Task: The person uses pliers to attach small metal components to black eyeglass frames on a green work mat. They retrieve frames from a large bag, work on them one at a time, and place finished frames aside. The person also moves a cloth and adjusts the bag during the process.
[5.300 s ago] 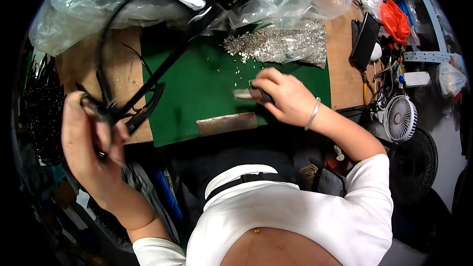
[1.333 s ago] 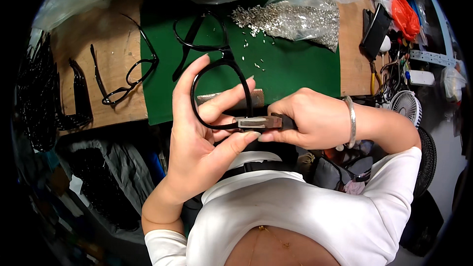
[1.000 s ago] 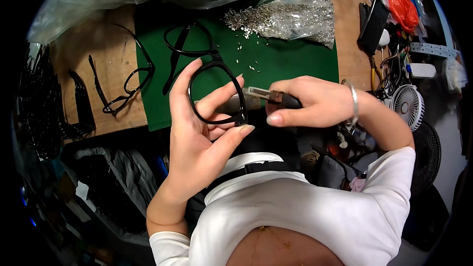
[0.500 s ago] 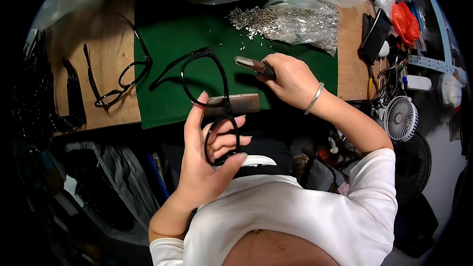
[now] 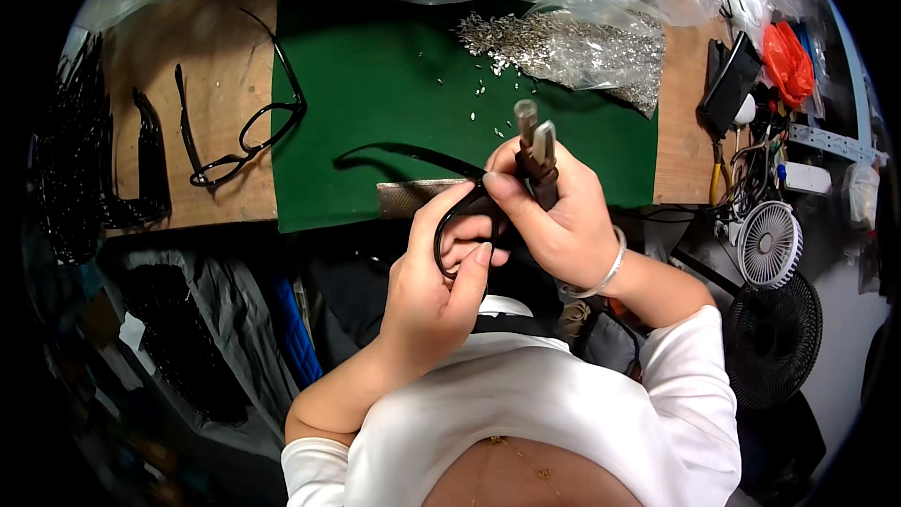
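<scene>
ok so my left hand (image 5: 441,272) is wrapped around a black glasses frame (image 5: 460,225), holding it up just over the near edge of the green mat (image 5: 375,84). My right hand (image 5: 549,211) is clamped on a brown-handled tool (image 5: 537,155), tip pointing up, right against the frame. Another pair of glasses (image 5: 239,136) lies off left, pile of small silver parts (image 5: 563,42) up top

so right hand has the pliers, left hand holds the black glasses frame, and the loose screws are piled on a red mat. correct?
Not quite: the mat is green, not red, as the head view shows. The rest holds: the right hand grips the pliers, the left hand holds the black glasses frame, and the screws lie piled on the mat.
</scene>
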The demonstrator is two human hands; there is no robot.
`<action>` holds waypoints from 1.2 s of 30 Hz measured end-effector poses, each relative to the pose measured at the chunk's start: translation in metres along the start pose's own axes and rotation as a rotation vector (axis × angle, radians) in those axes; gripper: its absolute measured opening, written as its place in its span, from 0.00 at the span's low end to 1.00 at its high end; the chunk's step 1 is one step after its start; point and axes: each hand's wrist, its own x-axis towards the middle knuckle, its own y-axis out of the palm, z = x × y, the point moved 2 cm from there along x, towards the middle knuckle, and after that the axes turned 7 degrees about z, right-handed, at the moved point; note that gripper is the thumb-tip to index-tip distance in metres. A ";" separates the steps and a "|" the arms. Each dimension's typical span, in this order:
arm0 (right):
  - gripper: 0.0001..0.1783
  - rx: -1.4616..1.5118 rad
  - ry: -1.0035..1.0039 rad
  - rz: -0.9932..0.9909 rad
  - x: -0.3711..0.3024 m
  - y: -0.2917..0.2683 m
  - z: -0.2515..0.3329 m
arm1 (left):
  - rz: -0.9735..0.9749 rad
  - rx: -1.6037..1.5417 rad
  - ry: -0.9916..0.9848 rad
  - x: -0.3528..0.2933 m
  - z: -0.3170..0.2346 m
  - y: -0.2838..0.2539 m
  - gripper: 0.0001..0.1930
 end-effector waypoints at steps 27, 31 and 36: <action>0.13 0.445 0.169 0.224 -0.005 0.000 0.010 | 0.005 -0.319 -0.186 -0.013 -0.038 -0.013 0.27; 0.10 -0.413 -0.050 0.427 -0.009 -0.024 0.010 | 0.052 -0.298 -0.315 -0.017 -0.048 -0.023 0.23; 0.10 -0.474 -0.067 0.644 0.000 -0.017 0.025 | 0.074 -0.270 -0.320 -0.024 -0.051 -0.023 0.21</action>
